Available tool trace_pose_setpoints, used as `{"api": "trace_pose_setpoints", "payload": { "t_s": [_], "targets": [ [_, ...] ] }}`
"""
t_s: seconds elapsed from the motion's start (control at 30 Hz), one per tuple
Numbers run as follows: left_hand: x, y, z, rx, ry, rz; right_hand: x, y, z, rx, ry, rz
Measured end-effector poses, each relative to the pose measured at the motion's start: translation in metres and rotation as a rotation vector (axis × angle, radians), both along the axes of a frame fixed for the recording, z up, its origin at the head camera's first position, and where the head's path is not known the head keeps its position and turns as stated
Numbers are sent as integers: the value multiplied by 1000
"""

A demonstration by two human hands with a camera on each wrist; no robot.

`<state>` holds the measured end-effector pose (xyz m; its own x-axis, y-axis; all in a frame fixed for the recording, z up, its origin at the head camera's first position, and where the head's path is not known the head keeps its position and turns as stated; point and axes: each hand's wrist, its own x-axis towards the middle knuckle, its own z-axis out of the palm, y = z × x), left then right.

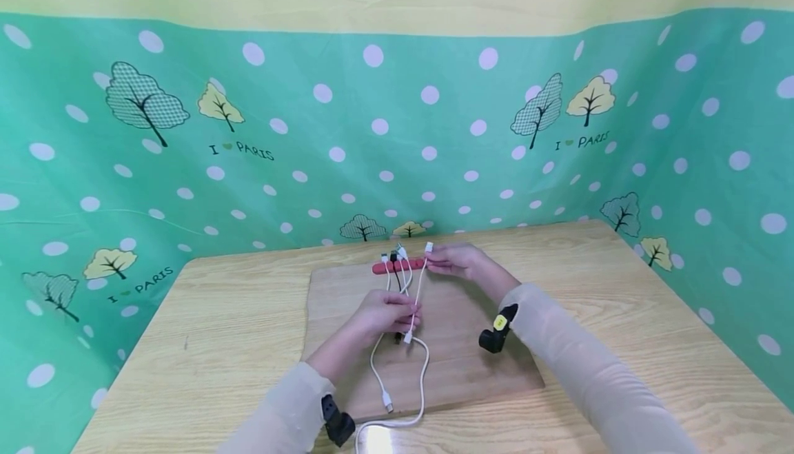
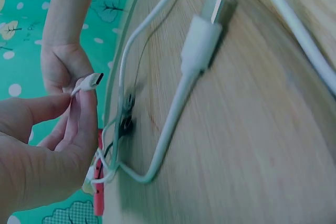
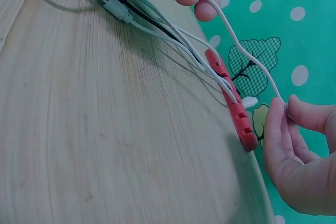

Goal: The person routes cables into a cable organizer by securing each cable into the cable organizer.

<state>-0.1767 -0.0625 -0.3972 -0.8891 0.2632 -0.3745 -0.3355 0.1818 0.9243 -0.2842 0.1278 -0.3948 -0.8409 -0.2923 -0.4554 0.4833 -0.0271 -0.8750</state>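
Note:
A short white USB cable [image 1: 420,283] stretches between the two hands above a wooden board. My left hand [image 1: 384,311] pinches it near its lower end, where a small white plug [image 2: 92,81] sticks out past the fingertips. My right hand [image 1: 454,261] pinches the far end just by a wider white plug [image 1: 429,248]. Beside the right hand, a red cable holder [image 3: 244,129] with slots lies at the board's back edge. Several white cables and a black cable [image 3: 152,20] run through it. At its right end, open slots show in the right wrist view.
The wooden board [image 1: 477,371] lies on a light wood table [image 1: 229,351]. A thicker white cable [image 1: 424,382] loops over the board's front edge, and another white plug [image 2: 200,40] rests on the board. A green dotted curtain [image 1: 428,130] hangs behind.

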Motion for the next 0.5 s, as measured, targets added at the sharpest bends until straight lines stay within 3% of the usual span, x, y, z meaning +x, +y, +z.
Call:
{"api": "trace_pose_setpoints", "payload": {
  "t_s": [0.5],
  "targets": [
    [-1,-23,-11,36,7,-15,-3,-7,0,-1,29,25]
  ]
}}
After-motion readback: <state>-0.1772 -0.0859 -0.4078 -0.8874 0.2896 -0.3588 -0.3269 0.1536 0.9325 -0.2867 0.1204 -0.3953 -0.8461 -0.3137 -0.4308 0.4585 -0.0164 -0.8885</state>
